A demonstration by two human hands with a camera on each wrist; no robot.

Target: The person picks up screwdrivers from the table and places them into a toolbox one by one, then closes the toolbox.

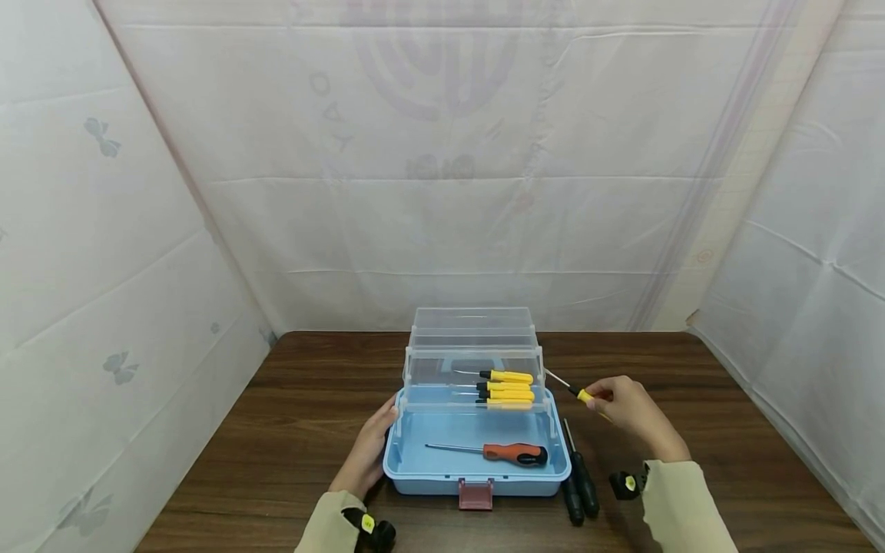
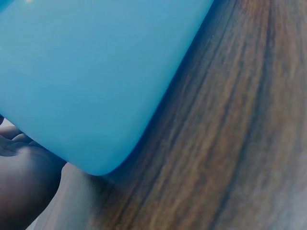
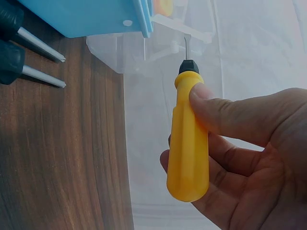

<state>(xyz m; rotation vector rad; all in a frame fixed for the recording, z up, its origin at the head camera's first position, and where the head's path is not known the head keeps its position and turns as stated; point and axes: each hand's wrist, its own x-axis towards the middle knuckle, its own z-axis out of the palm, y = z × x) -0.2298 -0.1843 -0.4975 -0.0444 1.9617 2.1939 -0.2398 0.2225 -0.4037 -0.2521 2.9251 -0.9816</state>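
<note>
A yellow-handled screwdriver [image 3: 188, 143] is pinched between the thumb and fingers of my right hand [image 1: 625, 407], just right of the toolbox. Its shaft slants up and left toward the clear tray's right end. The blue toolbox [image 1: 442, 487] stands with its clear lid [image 1: 473, 326] raised. Several more yellow screwdrivers [image 1: 508, 377] lie side by side in the clear tray [image 1: 422, 365]. An orange and black screwdriver [image 1: 501, 452] lies in the blue base. My left hand [image 1: 369, 449] rests along the box's left wall, fingers extended; the left wrist view shows part of it against the blue wall [image 2: 96, 86].
Two dark-handled screwdrivers [image 1: 585, 484] lie on the wooden table [image 1: 325, 407], close against the box's right side. A reddish latch [image 1: 475, 495] hangs at the box front. White sheeting [image 1: 484, 230] stands behind the table and on both sides.
</note>
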